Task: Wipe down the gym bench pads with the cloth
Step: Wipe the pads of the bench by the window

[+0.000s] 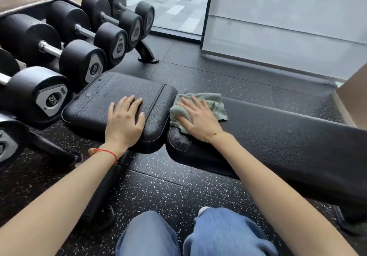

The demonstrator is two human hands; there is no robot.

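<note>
Right hand [200,116] flat, fingers straight, pressing the green cloth [206,104] onto the near end of the long back pad [278,136], beside the gap. Left hand [125,116] rests open on the seat pad [111,94], grip released, holding nothing. Wiping looks barely under way (most of the long pad untouched, by my judgement); seat pad's state unclear. Dumbbells [83,61] racked just beside.

I see pebbled black leather-look upholstery with a soft sheen on the seat pad [111,100] and back pad [278,136]. The pale green cloth [210,104] looks like nubbly terry. The dumbbells [65,43] have matt black heads and shiny metal handles. The floor [162,192] is speckled rubber.
</note>
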